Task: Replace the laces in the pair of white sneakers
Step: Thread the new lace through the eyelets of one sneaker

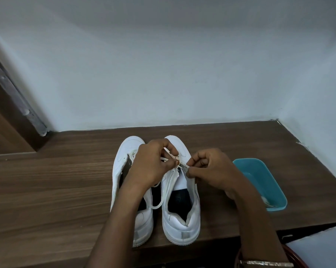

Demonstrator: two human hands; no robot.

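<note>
We see a brown tabletop (57, 180) with a matt wood-grain finish. The white sneakers (182, 225) look like smooth, faintly sheened leather or an imitation of it, and their flat white lace (159, 204) looks like cloth. The turquoise rectangular tub (260, 175) is smooth plastic. The pale wall (163, 74) is matt.

The left hand (151, 165) covers the middle of the left sneaker (124, 157) and most of its lacing. Its fingers (169, 151) and those of the right hand (211, 169) hide where the lace (157, 204) meets the right sneaker (180, 215), so the eyelet cannot be told. The right forearm hides the near left side of the blue tray (260, 171). A pale thing (265, 200) in its near corner is too blurred to tell. A bracelet (265, 263) and a red rim (289, 251) run off the near edge.
</note>
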